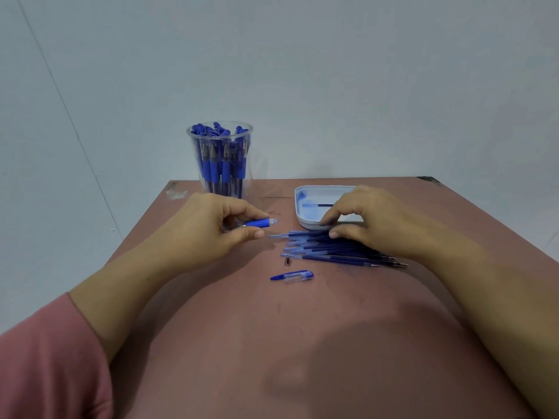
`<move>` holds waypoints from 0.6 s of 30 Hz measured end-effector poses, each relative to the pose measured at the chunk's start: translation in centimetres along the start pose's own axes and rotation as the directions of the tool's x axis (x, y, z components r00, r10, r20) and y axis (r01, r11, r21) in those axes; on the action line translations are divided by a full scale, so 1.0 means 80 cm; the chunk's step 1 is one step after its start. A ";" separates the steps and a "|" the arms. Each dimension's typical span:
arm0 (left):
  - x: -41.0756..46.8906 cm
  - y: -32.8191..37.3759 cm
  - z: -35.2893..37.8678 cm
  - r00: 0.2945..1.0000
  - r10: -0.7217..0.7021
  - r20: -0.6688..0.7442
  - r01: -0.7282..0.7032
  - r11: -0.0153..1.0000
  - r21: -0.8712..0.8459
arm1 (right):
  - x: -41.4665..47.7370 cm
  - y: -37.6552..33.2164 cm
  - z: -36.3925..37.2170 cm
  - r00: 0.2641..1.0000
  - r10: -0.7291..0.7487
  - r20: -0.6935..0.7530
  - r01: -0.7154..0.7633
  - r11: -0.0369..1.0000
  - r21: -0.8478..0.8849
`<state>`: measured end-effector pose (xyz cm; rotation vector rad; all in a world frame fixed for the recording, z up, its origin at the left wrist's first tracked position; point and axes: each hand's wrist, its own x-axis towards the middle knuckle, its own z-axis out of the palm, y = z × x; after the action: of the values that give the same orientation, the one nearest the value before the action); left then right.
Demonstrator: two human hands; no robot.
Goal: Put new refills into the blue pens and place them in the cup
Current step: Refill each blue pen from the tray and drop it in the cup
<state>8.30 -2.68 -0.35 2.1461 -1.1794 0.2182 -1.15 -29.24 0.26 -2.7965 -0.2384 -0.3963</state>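
2 hands work over a reddish-brown worktop (302,343). The left hand (211,225) pinches a blue pen barrel (258,222) between thumb and fingers, its open front end pointing right towards the refills (332,252). These lie in a loose fan on the worktop, just in front of a white tray (305,192). The right hand (372,219) arches over the fan with fingers curled and the thumb tip on the topmost refill; whether it actually grips one cannot be told. Inside the tray lies 1 single refill (317,205).

A clear plastic cup (220,158) stands at the back left, behind the left hand, packed with capped blue pens. Any print on them is too small to read.

Nearer the person, a blue pen cap (295,276) lies on its side, and a small metal tip (287,262) sits between it and the refills. A pink sleeve (45,358) covers the left upper arm.
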 end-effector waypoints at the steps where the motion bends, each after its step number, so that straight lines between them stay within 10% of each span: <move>1: 0.000 0.000 0.000 1.000 0.001 -0.003 -0.001 1.000 -0.003 | 0.000 0.002 -0.002 1.000 0.002 -0.011 -0.002 1.000 0.010; 18: -0.002 -0.001 -0.004 0.996 0.075 -0.042 -0.072 0.995 0.068 | 0.049 0.041 -0.010 0.960 0.249 0.127 -0.236 0.966 -0.107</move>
<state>8.31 -2.34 -0.17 2.1456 -1.2422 0.3411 3.01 -32.14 1.23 -2.8986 0.0961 -0.1573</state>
